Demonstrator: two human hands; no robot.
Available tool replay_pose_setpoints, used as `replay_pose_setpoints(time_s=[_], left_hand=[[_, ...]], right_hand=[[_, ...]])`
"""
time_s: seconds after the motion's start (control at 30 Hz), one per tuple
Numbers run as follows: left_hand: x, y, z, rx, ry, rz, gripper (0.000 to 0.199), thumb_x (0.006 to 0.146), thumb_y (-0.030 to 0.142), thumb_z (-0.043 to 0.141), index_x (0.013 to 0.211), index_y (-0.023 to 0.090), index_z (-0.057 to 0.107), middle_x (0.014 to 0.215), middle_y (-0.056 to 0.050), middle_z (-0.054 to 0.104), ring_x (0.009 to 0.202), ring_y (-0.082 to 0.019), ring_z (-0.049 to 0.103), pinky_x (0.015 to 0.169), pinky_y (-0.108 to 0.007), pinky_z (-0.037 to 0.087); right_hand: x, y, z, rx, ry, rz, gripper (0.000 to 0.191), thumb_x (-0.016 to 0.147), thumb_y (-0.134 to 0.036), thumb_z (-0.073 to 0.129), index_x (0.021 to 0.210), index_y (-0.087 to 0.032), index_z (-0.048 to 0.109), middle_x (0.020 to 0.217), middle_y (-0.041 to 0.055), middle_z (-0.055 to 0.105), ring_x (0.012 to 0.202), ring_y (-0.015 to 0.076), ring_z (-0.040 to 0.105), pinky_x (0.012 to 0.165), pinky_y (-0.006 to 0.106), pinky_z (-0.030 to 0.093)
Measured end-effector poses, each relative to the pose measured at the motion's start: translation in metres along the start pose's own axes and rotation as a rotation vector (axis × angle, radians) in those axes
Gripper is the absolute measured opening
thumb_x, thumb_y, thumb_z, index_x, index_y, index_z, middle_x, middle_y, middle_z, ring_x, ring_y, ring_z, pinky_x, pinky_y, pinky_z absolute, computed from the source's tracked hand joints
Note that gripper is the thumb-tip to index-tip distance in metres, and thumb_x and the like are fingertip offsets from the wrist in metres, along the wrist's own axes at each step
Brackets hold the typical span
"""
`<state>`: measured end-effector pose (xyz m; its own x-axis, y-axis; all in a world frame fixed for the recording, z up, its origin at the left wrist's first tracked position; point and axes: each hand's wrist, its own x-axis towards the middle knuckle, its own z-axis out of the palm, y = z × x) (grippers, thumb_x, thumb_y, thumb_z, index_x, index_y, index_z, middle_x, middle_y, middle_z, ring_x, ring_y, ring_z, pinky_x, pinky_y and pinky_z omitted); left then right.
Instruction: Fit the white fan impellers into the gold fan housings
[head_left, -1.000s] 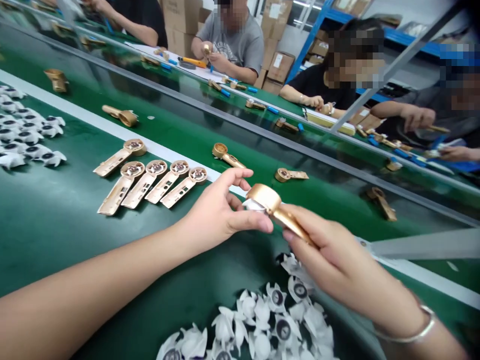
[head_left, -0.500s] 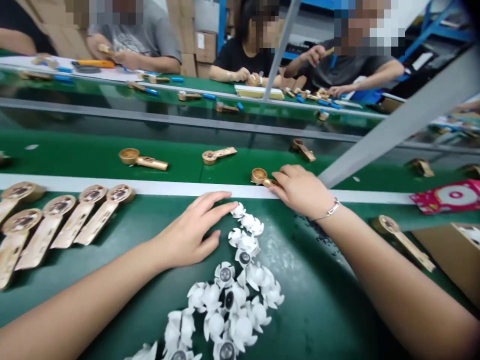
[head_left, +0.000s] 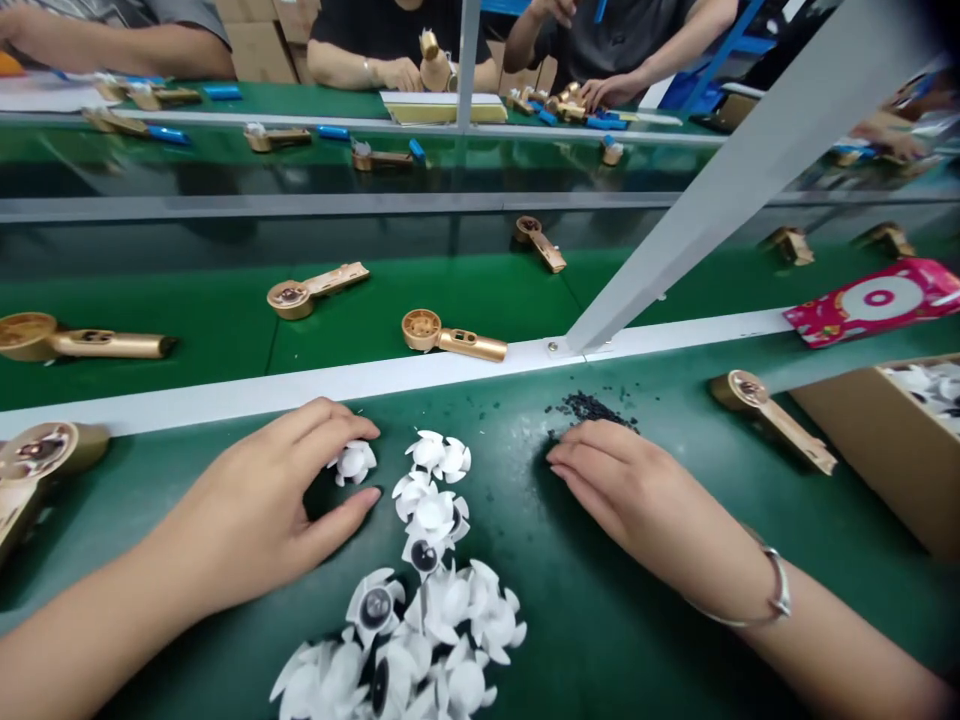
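Observation:
On the left of the green table, my left hand (head_left: 277, 500) has its thumb and fingers apart around a single white fan blade (head_left: 352, 462), which lies between them. My right hand (head_left: 637, 490) has its fingers pressed together at the near edge of a pile of small black pieces (head_left: 596, 408); what its fingertips hold, if anything, is hidden. Between the hands, a heap of white fan blades (head_left: 450, 600) runs toward the front edge, some showing dark round centres. A gold fan housing (head_left: 472, 344) rests on the belt side against the white rail (head_left: 360, 376).
More gold housings lie on the green belt (head_left: 217, 290). A gold piece (head_left: 772, 415), a cardboard box (head_left: 862, 430) of white blades and a pink packet (head_left: 877, 300) are at right. A grey post (head_left: 712, 190) slants up. Across the line, people handle parts.
The view has shifted right. My right hand has left the gold housing at the rail and moved to the black pieces. My left hand has come around one white blade, apart from the heap.

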<state>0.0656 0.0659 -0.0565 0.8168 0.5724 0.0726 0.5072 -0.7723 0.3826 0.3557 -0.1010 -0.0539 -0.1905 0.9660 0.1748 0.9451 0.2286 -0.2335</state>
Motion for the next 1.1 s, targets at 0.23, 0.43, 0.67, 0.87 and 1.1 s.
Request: replay_pose_setpoints(time_s=[0.23,0.43,0.67,0.87,1.1], left_hand=[[0.002,-0.004,-0.003,-0.081,-0.04,-0.06,0.029,0.09,0.036,0.059,0.115,0.022,0.063,0.106,-0.008,0.061,0.086,-0.021,0.06,0.075,-0.033,0.047],[0.005,-0.004,0.003,-1.011,0.169,-0.355,0.026,0.085,0.033,0.071,0.109,0.023,0.066,0.092,-0.002,0.063,0.081,-0.012,0.058,0.075,-0.024,0.049],[0.006,-0.011,0.013,-1.66,0.274,-0.342,0.038,0.073,0.018,0.083,0.109,0.025,0.072,0.096,-0.001,0.073,0.087,-0.01,0.066,0.086,-0.024,0.051],[0.009,-0.01,0.013,-1.816,0.244,-0.249,0.04,0.065,0.006,0.085,0.1,0.023,0.076,0.092,0.0,0.077,0.08,-0.01,0.069,0.079,-0.022,0.055],[0.011,-0.011,0.012,-1.879,0.227,-0.28,0.039,0.062,0.004,0.086,0.096,0.018,0.074,0.084,0.0,0.076,0.071,-0.009,0.069,0.071,-0.02,0.056]], right_hand=[[0.005,0.005,0.005,-0.284,-0.031,-0.194,0.015,0.09,-0.004,0.051,0.092,-0.007,0.066,0.087,0.0144,0.064,0.078,0.0262,0.06,0.07,0.044,0.054],[0.04,-0.013,-0.004,0.132,0.095,0.046,0.008,0.093,-0.01,0.048,0.09,-0.016,0.052,0.087,0.0052,0.056,0.076,0.0149,0.054,0.066,0.029,0.048],[0.141,-0.083,0.001,0.586,0.05,-0.026,0.016,0.095,-0.014,0.047,0.081,-0.021,0.051,0.076,-0.0018,0.053,0.072,0.0122,0.051,0.066,0.026,0.042],[0.15,-0.086,0.018,0.509,0.115,-0.042,0.012,0.093,-0.014,0.05,0.084,-0.02,0.056,0.078,-0.0012,0.057,0.069,0.0119,0.052,0.065,0.027,0.041],[0.146,-0.082,0.023,0.343,0.201,-0.197,0.011,0.091,-0.008,0.053,0.091,-0.019,0.057,0.087,0.003,0.063,0.081,0.0136,0.059,0.072,0.026,0.048]])
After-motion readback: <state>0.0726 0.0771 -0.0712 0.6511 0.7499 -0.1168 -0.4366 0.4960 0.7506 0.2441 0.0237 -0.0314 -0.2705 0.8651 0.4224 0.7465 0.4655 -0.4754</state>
